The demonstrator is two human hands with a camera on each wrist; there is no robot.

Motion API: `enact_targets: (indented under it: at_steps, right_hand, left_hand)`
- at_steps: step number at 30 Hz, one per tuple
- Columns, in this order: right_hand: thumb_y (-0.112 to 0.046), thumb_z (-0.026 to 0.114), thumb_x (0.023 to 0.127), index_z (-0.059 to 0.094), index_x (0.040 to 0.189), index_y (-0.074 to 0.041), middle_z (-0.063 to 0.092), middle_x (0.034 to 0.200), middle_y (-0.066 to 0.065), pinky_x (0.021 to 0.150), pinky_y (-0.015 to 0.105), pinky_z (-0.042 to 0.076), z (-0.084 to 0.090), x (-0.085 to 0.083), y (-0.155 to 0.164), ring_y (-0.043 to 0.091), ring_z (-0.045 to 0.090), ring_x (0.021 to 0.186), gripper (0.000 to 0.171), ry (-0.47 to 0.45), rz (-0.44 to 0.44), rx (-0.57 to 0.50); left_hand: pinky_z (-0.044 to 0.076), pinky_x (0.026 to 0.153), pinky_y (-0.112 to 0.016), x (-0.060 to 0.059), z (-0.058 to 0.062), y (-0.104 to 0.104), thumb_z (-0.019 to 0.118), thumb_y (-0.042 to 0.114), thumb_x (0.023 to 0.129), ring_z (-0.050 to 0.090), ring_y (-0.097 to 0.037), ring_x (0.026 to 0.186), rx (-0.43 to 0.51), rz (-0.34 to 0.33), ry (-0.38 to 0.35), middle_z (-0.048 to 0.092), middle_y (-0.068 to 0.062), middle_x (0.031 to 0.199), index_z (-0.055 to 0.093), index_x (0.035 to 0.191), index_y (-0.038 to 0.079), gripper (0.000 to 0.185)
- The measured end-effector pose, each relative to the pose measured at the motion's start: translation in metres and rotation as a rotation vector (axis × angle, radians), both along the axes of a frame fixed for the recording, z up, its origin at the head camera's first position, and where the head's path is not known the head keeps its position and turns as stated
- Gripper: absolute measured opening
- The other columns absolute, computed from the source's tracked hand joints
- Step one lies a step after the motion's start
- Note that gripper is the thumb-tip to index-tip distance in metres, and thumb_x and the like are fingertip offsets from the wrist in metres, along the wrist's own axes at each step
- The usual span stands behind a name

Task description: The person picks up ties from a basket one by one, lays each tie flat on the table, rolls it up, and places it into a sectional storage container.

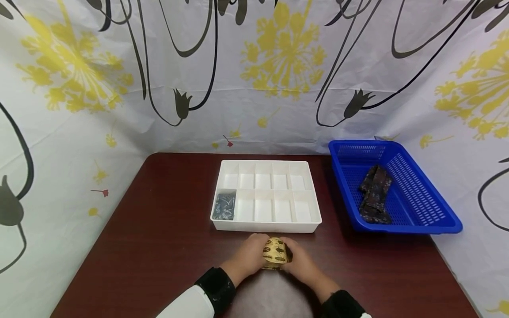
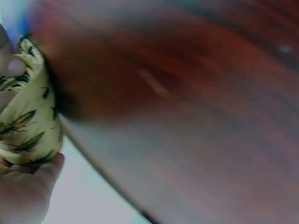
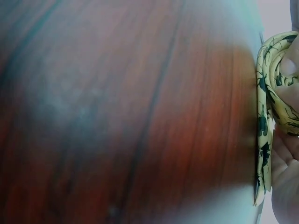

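Between my two hands, near the front middle of the table, is a yellow cloth strip (image 1: 274, 251) printed with dark insect shapes. My left hand (image 1: 250, 255) grips its left side and my right hand (image 1: 300, 263) its right side. Coiled layers of the cloth (image 3: 268, 70) show in the right wrist view, with a flat length running down beside the coil. Seen from the left wrist, thumb and fingers hold the cloth (image 2: 30, 126) from both ends of the roll. Parts of both hands fall outside the wrist views.
Just beyond my hands stands a white divided box (image 1: 266, 226); a dark folded cloth (image 1: 224, 206) fills its front left compartment. To the right is a blue plastic basket (image 1: 421, 212) holding dark patterned cloths (image 1: 375, 194). A printed curtain (image 1: 246, 110) hangs behind the dark red table (image 1: 159, 221).
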State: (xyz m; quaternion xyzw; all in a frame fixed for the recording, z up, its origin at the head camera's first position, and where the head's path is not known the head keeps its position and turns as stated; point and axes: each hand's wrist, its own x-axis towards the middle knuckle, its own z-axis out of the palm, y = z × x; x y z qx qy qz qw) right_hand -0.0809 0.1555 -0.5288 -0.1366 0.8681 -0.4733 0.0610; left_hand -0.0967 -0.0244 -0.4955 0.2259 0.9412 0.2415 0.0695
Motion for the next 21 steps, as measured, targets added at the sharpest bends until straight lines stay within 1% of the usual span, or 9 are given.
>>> enact_targets:
  at_steps: [3,6,9,11,12,14,16,18,21]
  right_hand:
    - [0.013,0.077,0.059,0.055,0.126,0.004,0.058,0.125,0.018,0.097,0.047,0.043,0.001,0.0,0.0,0.031,0.054,0.116,0.071,0.024,0.007,0.02]
    - [0.01,0.08,0.06,0.054,0.127,0.004,0.058,0.125,0.018,0.095,0.045,0.044,0.002,0.001,0.001,0.031,0.054,0.115,0.072,0.04,0.021,0.038]
    - [0.008,0.08,0.06,0.052,0.128,0.005,0.057,0.126,0.019,0.094,0.042,0.045,0.004,0.001,0.001,0.03,0.053,0.114,0.074,0.039,0.027,0.049]
    - [0.008,0.078,0.06,0.052,0.128,0.006,0.056,0.126,0.019,0.094,0.042,0.045,0.005,0.001,0.001,0.03,0.053,0.114,0.073,0.032,0.026,0.048]
    - [0.008,0.078,0.06,0.052,0.128,0.007,0.056,0.126,0.02,0.094,0.042,0.045,0.005,0.001,0.001,0.03,0.053,0.115,0.073,0.029,0.025,0.05]
    - [0.009,0.077,0.06,0.052,0.127,0.007,0.056,0.126,0.02,0.094,0.043,0.045,0.004,0.001,0.002,0.03,0.053,0.115,0.071,0.022,0.025,0.047]
    - [0.01,0.076,0.061,0.052,0.127,0.008,0.057,0.125,0.02,0.094,0.043,0.045,0.003,0.0,0.002,0.03,0.053,0.115,0.07,0.013,0.026,0.038]
    - [0.011,0.075,0.061,0.052,0.127,0.007,0.057,0.125,0.02,0.093,0.043,0.046,0.002,0.0,0.003,0.03,0.054,0.114,0.07,0.005,0.025,0.032]
    - [0.011,0.075,0.061,0.052,0.127,0.007,0.057,0.124,0.02,0.092,0.04,0.047,0.0,0.0,0.003,0.031,0.054,0.113,0.07,-0.002,0.026,0.028]
  left_hand:
    - [0.048,0.074,-0.027,0.003,0.009,0.007,0.084,0.017,0.067,0.054,-0.014,0.085,-0.101,0.011,0.022,0.06,0.003,0.086,0.06,0.092,0.012,0.035]
    - [0.05,0.07,-0.029,0.007,0.018,0.014,0.087,0.029,0.067,0.056,-0.017,0.085,-0.218,0.032,0.051,0.06,-0.001,0.088,0.06,0.092,0.011,0.041]
    - [0.052,0.069,-0.03,0.01,0.025,0.019,0.084,0.024,0.072,0.057,-0.018,0.087,-0.304,0.05,0.072,0.061,-0.004,0.09,0.061,0.095,0.009,0.036]
    - [0.052,0.068,-0.03,0.011,0.027,0.021,0.08,0.018,0.075,0.057,-0.018,0.087,-0.327,0.054,0.074,0.061,-0.004,0.091,0.062,0.096,0.008,0.029]
    - [0.052,0.068,-0.03,0.011,0.027,0.021,0.08,0.019,0.076,0.056,-0.018,0.088,-0.329,0.053,0.072,0.061,-0.004,0.091,0.062,0.097,0.008,0.03]
    - [0.052,0.069,-0.03,0.009,0.026,0.02,0.081,0.022,0.076,0.055,-0.017,0.088,-0.316,0.039,0.068,0.06,-0.004,0.092,0.061,0.098,0.009,0.033]
    - [0.051,0.072,-0.029,0.007,0.021,0.017,0.084,0.029,0.072,0.053,-0.017,0.089,-0.258,0.018,0.048,0.059,-0.003,0.094,0.06,0.101,0.009,0.043]
    - [0.049,0.077,-0.029,0.005,0.012,0.011,0.087,0.029,0.066,0.052,-0.017,0.093,-0.159,0.001,0.021,0.058,-0.002,0.097,0.058,0.106,0.01,0.053]
    - [0.045,0.084,-0.03,0.003,-0.003,0.0,0.088,0.019,0.06,0.049,-0.019,0.099,0.058,-0.002,-0.041,0.056,0.0,0.103,0.055,0.114,0.011,0.064]
